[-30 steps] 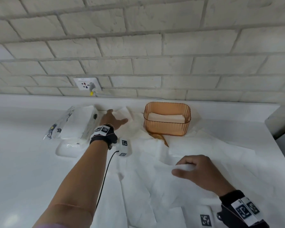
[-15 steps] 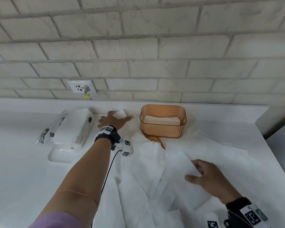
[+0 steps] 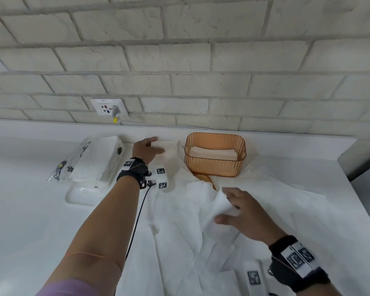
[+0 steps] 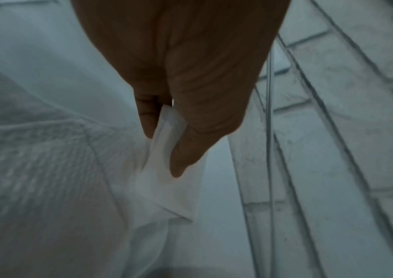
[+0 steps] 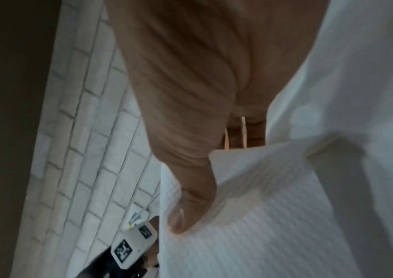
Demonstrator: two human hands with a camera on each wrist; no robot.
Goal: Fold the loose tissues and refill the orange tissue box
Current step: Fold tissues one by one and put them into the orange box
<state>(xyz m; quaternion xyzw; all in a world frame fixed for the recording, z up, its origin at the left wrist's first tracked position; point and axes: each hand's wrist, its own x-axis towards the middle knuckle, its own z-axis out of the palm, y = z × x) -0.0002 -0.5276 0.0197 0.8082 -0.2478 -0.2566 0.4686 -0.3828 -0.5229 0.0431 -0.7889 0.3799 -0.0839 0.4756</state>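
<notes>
Translucent ribbed plastic box (image 3: pixel 215 155); embossed paper tissues (image 3: pixel 254 201).

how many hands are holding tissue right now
2. The left hand pinches a tissue corner beside the orange box; the right hand grips a sheet nearer the camera.

1. The left arm is stretched far forward, the left hand (image 3: pixel 146 149) palm down at the back of the counter, thumb and a finger pinching a tissue corner (image 4: pixel 166 150).
2. The right hand (image 3: pixel 241 212) is nearer the body, thumb seemingly pressing a lifted tissue edge (image 3: pixel 222 205) against curled fingers.
</notes>
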